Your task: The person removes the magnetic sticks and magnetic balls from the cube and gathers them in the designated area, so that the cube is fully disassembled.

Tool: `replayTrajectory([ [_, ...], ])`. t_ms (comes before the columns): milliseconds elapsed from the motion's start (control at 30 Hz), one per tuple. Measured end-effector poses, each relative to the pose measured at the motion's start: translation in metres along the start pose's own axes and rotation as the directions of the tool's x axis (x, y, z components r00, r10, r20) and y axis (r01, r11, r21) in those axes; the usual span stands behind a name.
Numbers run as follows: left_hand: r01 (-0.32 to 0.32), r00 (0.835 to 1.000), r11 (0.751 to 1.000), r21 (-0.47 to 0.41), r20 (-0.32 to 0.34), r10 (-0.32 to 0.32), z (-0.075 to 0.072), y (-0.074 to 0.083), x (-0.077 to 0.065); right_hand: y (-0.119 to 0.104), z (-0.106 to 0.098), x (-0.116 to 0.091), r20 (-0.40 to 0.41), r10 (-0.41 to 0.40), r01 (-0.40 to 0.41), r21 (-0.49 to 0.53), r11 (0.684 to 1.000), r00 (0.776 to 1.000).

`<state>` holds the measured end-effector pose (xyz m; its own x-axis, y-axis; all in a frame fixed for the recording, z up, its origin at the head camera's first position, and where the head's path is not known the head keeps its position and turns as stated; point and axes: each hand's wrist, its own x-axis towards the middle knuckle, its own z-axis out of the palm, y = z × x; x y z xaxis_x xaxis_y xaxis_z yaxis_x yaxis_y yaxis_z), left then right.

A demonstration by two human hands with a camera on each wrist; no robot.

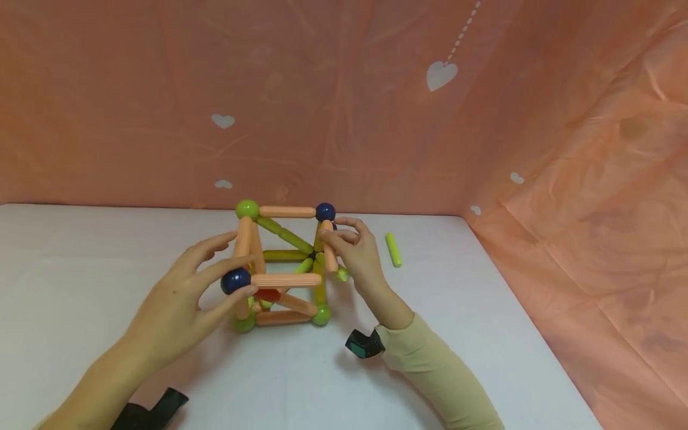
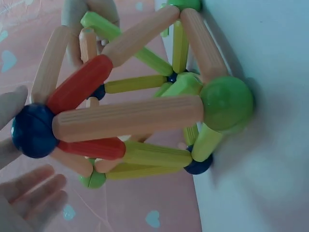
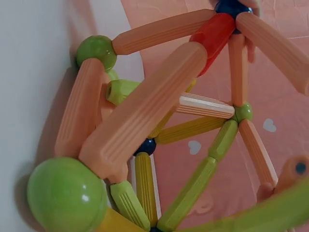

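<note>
A cube-like frame of magnetic building sticks and balls [image 1: 290,318] stands on the table, with peach, red, yellow and green sticks. My left hand [image 1: 177,292] pinches the navy ball [image 1: 235,280] at its upper near-left corner between thumb and fingers. From that ball a peach stick [image 1: 287,280] reaches right, its far end free in the right wrist view. My right hand [image 1: 359,254] holds another peach stick [image 1: 329,254] by the upper right side, just below the far navy ball [image 1: 325,212]. In the right wrist view a blue dot marks this held stick's end [image 3: 300,167].
A loose lime green stick [image 1: 393,249] lies on the white table [image 1: 457,310] to the right of the frame. Behind and along the right hangs an orange cloth [image 1: 344,107] with white hearts.
</note>
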<state>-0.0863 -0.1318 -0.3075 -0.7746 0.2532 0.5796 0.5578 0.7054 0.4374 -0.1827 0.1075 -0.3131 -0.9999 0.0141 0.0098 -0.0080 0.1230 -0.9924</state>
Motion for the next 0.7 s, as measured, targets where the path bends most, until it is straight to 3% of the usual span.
replayTrajectory([
  [367, 0.139, 0.990, 0.974, -0.181, 0.026, -0.137, 0.003, 0.003, -0.005, 0.003, -0.012, 0.001, 0.027, -0.066, 0.066, -0.003, 0.998, 0.997],
  [700, 0.167, 0.986, 0.961, -0.221, 0.044, -0.162, 0.005, 0.004, -0.005, 0.002, -0.015, 0.000, -0.002, -0.072, 0.072, 0.016, 0.997, 0.997],
])
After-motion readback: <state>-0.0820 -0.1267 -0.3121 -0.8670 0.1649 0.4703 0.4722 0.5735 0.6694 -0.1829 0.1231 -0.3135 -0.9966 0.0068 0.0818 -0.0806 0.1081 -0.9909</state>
